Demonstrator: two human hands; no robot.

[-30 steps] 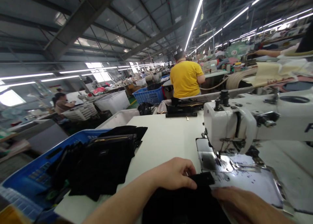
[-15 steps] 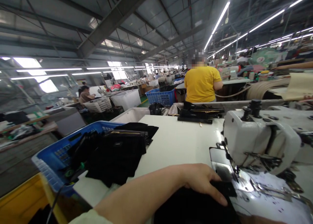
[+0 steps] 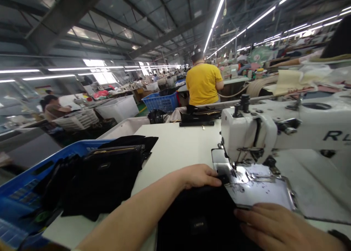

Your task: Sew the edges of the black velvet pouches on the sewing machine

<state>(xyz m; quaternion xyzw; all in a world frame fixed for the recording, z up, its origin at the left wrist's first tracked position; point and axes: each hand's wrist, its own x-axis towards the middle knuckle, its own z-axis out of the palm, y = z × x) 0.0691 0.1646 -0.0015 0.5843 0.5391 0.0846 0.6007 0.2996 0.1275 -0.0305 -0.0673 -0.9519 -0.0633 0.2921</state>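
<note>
A black fabric bag panel (image 3: 181, 214) with a small label lies in front of me on the pale table. My left hand (image 3: 200, 176) is closed on its upper edge, thumb and fingers at the corner near the needle area. On the panel's right edge, my right hand (image 3: 276, 221) grips with fingertips over the fabric; its thumb is hidden. Just beyond the left fingertips stands a white sewing machine (image 3: 246, 134), its lit metal plate (image 3: 263, 192) beside the panel. The fabric corner sits close to the presser foot; whether it is under it I cannot tell.
Stacked black pieces with a zipper (image 3: 109, 170) lie at left over a blue basket (image 3: 16, 192). More black zipped pieces (image 3: 197, 117) rest at the table's far edge. Behind them a person in a yellow shirt (image 3: 204, 83) faces away. A pale bin (image 3: 126, 126) stands beyond the basket.
My view has turned right. My right hand has come up into view at the panel's right edge. The panel's label now shows, and my left hand still holds the upper edge.
</note>
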